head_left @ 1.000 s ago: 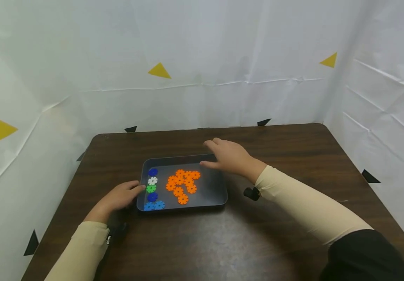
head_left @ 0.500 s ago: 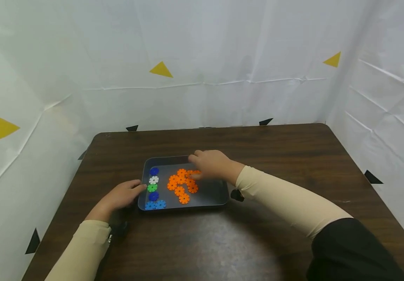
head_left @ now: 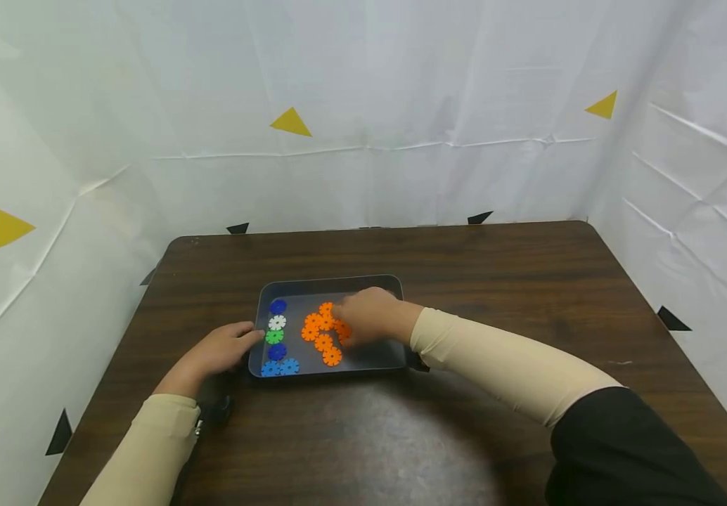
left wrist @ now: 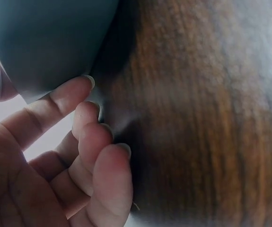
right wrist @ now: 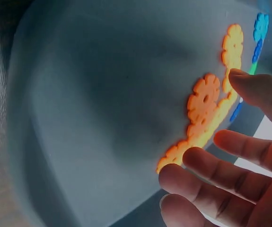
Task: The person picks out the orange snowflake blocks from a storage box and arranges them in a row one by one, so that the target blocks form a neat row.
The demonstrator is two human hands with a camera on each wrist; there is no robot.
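Observation:
A dark grey tray (head_left: 332,280) lies on the brown table (head_left: 496,267). Inside it, a cluster of orange gear discs (head_left: 321,337) sits in the middle. A column of blue, white, green and light blue discs (head_left: 275,337) runs along its left side. My right hand (head_left: 366,316) is inside the tray over the cluster's right part. In the right wrist view its fingers (right wrist: 211,163) and thumb are spread just above the orange discs (right wrist: 204,101), holding nothing. My left hand (head_left: 221,349) rests on the table, and its index finger (left wrist: 72,92) touches the tray's outer wall (left wrist: 46,42).
White sheets with yellow and black triangle markers (head_left: 289,123) close the table in at the back and on both sides. Bare tabletop lies in front of the tray and to its right.
My right hand moved from the tray's far right corner leftward and down into the tray, onto the orange discs. The left hand stayed at the tray's left edge.

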